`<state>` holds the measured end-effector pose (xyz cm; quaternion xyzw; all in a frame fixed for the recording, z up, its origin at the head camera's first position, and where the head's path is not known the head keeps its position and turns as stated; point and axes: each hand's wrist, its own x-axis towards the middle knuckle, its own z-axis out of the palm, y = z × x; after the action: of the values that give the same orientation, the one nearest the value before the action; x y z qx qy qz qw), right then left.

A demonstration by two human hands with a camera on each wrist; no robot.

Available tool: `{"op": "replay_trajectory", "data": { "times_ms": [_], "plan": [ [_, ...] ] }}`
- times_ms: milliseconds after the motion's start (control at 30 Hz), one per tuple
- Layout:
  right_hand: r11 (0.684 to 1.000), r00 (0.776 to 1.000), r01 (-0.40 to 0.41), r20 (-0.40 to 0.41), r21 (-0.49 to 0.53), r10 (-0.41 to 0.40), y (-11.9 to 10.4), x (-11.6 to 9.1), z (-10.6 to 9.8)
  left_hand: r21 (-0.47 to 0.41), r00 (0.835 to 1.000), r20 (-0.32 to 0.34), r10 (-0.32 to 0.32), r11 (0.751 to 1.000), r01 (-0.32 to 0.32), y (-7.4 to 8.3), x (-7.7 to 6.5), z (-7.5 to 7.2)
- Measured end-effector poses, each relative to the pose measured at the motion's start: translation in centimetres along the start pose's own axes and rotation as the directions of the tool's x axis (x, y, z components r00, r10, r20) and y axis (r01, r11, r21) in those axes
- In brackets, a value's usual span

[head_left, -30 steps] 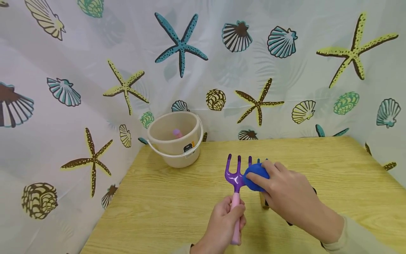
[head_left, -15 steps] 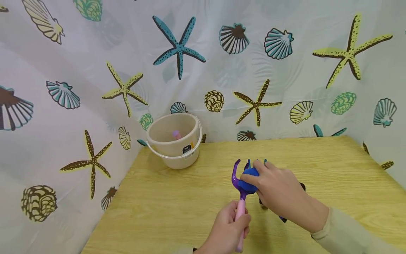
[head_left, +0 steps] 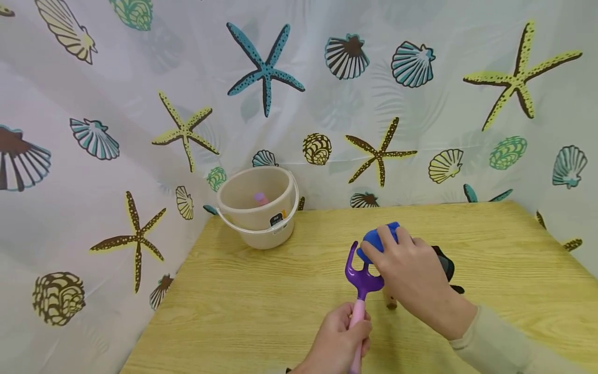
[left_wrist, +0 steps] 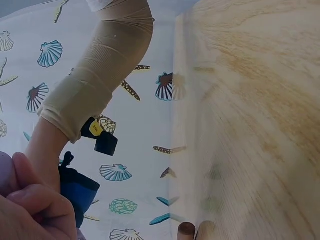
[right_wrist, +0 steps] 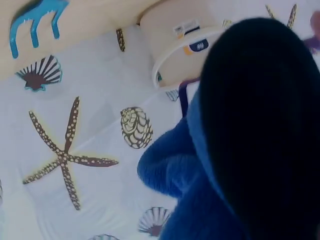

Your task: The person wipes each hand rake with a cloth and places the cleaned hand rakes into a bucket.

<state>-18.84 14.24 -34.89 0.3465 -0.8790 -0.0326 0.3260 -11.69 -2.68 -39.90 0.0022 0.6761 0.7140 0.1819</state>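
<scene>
My left hand [head_left: 336,335] grips the pink handle of a garden hand fork [head_left: 363,280] with purple tines, holding it upright above the table. A blue cloth [head_left: 374,241] is bunched under the fingers of my right hand [head_left: 413,275], which pinches it around the tips of the fork's right-hand tines; those tips are hidden. In the right wrist view the cloth [right_wrist: 172,162] hangs in soft folds, and a purple tine shows beside it. The left wrist view catches my left hand [left_wrist: 40,210] with its fingers curled at the lower left.
Back left on the wooden table [head_left: 233,311] stands a beige bucket [head_left: 268,239] with a pink-and-purple item [head_left: 260,198] inside. A blue-tined hand rake [right_wrist: 35,22] lies on the table, its wooden handle end [head_left: 391,304] showing below my right hand. A shell-patterned curtain [head_left: 299,119] hangs behind.
My right hand has slid the cloth from the base of the tines up towards their tips. The fork has turned, then swung back, and sits slightly lower and further right.
</scene>
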Motion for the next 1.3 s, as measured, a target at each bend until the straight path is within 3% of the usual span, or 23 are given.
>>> {"op": "replay_trajectory", "data": {
  "times_ms": [167,400,533,800,1167,1300],
  "plan": [
    [0.997,1.000,-0.006,-0.019,0.077,0.007,-0.3,-0.2,-0.9,-0.005,1.000,-0.006,0.007,1.000,-0.007,-0.1,0.1,0.0],
    [0.971,0.996,-0.019,0.092,0.237,-0.003,-2.0,-0.8,-1.3,0.003,0.998,0.008,0.065,0.998,-0.065,0.1,0.3,-0.2],
    [0.979,0.993,-0.044,0.112,0.201,0.021,-1.9,-0.8,-1.0,0.010,0.998,0.009,0.057,0.998,-0.057,0.3,0.3,-0.1],
    [0.993,0.994,-0.052,0.101,0.103,0.041,-0.8,-0.5,0.4,0.032,1.000,0.013,-0.027,0.999,0.027,0.2,0.2,0.3],
    [0.998,1.000,0.000,-0.022,0.063,0.001,-1.3,0.8,0.2,0.011,0.999,-0.004,0.043,0.999,-0.043,-0.3,0.4,0.2],
    [0.998,1.000,0.007,-0.006,0.057,-0.007,-1.5,1.3,0.4,0.030,0.999,-0.001,0.045,0.999,-0.045,-0.2,0.2,0.2]
  ]
}}
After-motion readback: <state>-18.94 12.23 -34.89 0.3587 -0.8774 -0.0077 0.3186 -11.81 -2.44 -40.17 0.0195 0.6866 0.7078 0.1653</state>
